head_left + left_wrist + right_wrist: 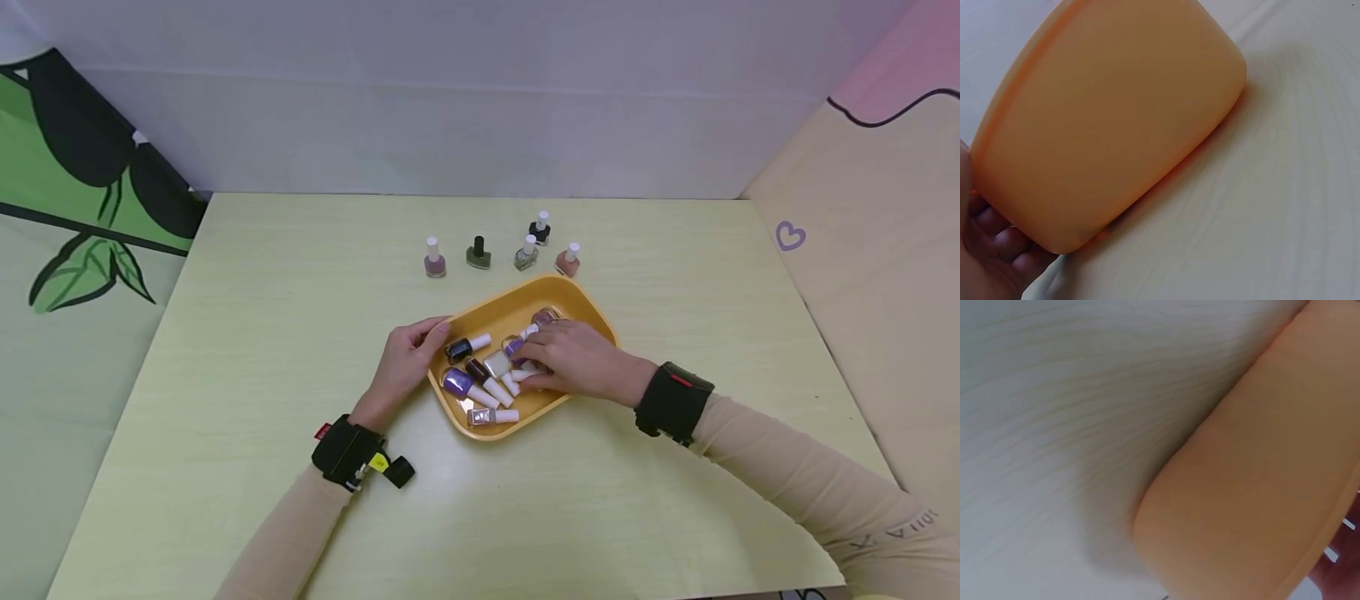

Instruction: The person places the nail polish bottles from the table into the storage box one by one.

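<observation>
Pale panels [450,142] wall in the light wooden table [315,542], and at its middle I see a yellow-orange tray [540,406] of nail polish bottles, its long axis slanting from the person's near left to the far right. The left hand [402,360] has its left end, thumb along the rim and fingers curled beneath, a firm enough grip by the look of it.

The right hand [573,358] comes in over the opposite side, bent low among the bottles. Right at its fingertips, on their left, lies a small purple bottle [513,347], its cap end hidden from me; whether the fingers pinch anything or merely touch, I cannot tell.

That closeness seems to me what matters: the right hand is much the nearer to this bottle, while the left is across the tray at the rim. A larger purple bottle [457,382] lies farther left, its white cap pointing rightward and toward the person. A rosy bottle [546,316] lies just beyond the right hand's knuckles. Past the far rim, five bottles stand upright, a rose-brown one [567,263] nearest the tray.
</observation>
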Demonstrator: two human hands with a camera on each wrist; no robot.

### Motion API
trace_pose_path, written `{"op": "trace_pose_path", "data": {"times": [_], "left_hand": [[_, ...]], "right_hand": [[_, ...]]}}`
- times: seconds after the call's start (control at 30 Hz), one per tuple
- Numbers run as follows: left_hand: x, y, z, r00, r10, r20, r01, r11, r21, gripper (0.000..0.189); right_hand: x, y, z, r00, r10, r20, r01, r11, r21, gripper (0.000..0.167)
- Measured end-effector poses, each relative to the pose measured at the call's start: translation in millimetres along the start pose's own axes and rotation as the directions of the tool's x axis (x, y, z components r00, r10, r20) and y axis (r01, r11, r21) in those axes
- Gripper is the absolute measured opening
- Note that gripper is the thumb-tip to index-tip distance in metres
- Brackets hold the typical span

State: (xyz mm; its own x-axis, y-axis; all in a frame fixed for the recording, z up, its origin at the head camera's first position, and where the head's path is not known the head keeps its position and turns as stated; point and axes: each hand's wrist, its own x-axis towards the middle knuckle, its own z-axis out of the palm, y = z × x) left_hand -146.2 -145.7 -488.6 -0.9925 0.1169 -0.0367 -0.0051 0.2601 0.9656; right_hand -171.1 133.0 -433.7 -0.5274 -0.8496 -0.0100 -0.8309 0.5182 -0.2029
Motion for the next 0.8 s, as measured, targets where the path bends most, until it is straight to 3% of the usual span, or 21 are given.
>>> {"op": "trace_pose_path", "data": {"times": [0.17,0.3,0.47,0.6,0.7,0.8], "left_hand": [[-0.2,-0.9,-1.0,1.000,-0.004,0.001,0.004,1.000,0.000,0.037],[-0.1,-1.7,-1.1,1.000,-0.002,0.004,0.002,1.000,-0.010,0.037],[-0.5,-1.8,-1.0,1.000,-0.001,0.005,0.001,1.000,-0.019,0.036],[-1.0,-1.1,-0.9,1.000,-0.001,0.008,0.002,1.000,-0.025,0.036],[-1.2,-0.7,-0.8,1.000,0.000,0.008,0.000,1.000,-0.022,0.036],[-1.4,0.0,-0.9,1.000,0.004,0.006,-0.004,1.000,-0.011,0.037]], "right_hand": [[4.8,4,-10,0.994,0.004,-0.112,0.000,0.999,0.036,0.036],[8.5,13,-21,0.974,0.097,-0.206,-0.083,0.994,0.076,0.033],[11.9,31,-29,0.917,0.224,-0.331,-0.182,0.971,0.153,0.034],[13.3,48,-26,0.860,0.289,-0.421,-0.209,0.951,0.226,0.042],[13.5,59,-23,0.829,0.350,-0.437,-0.240,0.927,0.287,0.047],[13.9,70,-22,0.802,0.437,-0.408,-0.290,0.881,0.374,0.050]]}}
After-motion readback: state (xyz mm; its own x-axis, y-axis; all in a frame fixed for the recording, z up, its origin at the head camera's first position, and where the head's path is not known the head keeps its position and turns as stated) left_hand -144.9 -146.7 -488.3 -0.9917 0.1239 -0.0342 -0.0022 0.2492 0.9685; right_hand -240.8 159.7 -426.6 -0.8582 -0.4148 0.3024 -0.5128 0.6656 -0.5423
